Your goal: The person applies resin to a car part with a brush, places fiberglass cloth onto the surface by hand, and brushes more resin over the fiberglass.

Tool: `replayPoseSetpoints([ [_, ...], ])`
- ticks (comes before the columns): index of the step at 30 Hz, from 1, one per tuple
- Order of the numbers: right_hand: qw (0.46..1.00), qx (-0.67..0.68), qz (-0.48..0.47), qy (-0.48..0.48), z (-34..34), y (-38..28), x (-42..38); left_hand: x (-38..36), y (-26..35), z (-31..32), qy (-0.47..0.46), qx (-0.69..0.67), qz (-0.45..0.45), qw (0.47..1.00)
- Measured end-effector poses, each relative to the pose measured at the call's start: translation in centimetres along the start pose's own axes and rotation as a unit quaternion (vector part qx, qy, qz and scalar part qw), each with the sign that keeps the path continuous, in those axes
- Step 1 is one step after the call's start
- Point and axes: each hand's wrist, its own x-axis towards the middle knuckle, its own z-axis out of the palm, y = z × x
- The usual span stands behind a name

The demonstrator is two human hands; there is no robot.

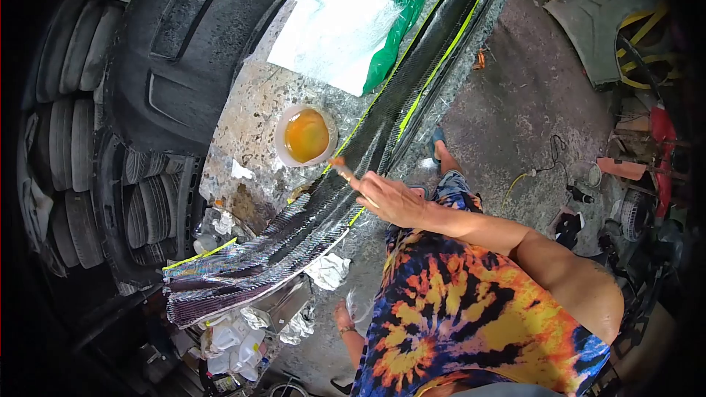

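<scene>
My right hand [390, 198] is closed around the pale handle of a small brush [343, 170], its tip touching or close over a long, curved strip of shiny black woven fabric [368, 136]. Yellow-green edging runs along parts of this strip. Beside the brush tip stands a translucent white tub [282, 140] with amber liquid [307, 136] in it. My left hand [343, 315] hangs low by my side, a band at its wrist. It is small and partly hidden, so its fingers do not show clearly.
A stained worktop [246, 121] carries a white sheet [309, 37] under clear film and a green plastic piece [397, 33]. Tyres [62, 143] and a large black panel [169, 51] stand at left. White containers [232, 349] sit below the strip; a cable [540, 169] lies on the floor.
</scene>
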Motion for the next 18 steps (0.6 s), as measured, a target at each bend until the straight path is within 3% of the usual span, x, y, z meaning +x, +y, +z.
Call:
replayPoseSetpoints([
  [2,0.991,0.116,-0.073,-0.004,-1.9,-0.4,-0.3,0.0,-0.4,0.5,0.006,-0.007,-0.011,1.000],
  [3,0.980,0.184,-0.083,0.002,-2.6,0.4,-0.1,0.1,-0.7,0.7,0.008,-0.013,-0.007,1.000],
  [6,0.967,0.227,-0.066,-0.095,-3.7,2.3,1.0,3.4,-4.5,0.8,-0.005,-0.021,0.056,0.998],
  [8,0.972,0.162,-0.037,-0.165,-4.7,2.1,2.2,2.5,-4.7,2.1,0.005,-0.045,0.083,0.996],
  [11,0.970,0.122,-0.084,-0.193,-4.1,2.3,2.7,2.8,-5.4,3.0,0.013,-0.023,0.050,0.998],
  [13,0.966,0.090,-0.096,-0.224,-3.3,1.7,3.0,3.8,-7.2,4.9,0.039,-0.158,0.101,0.982],
  [15,0.951,0.054,-0.201,-0.230,-1.8,1.1,4.0,2.3,-8.3,7.0,0.039,-0.197,0.083,0.976],
  [17,0.940,0.012,-0.224,-0.255,-0.3,1.2,5.4,-0.4,-8.5,8.9,0.031,-0.235,0.065,0.969],
  [18,0.930,-0.023,-0.246,-0.271,0.1,1.6,6.1,-2.5,-8.4,9.5,0.031,-0.221,0.014,0.975],
])
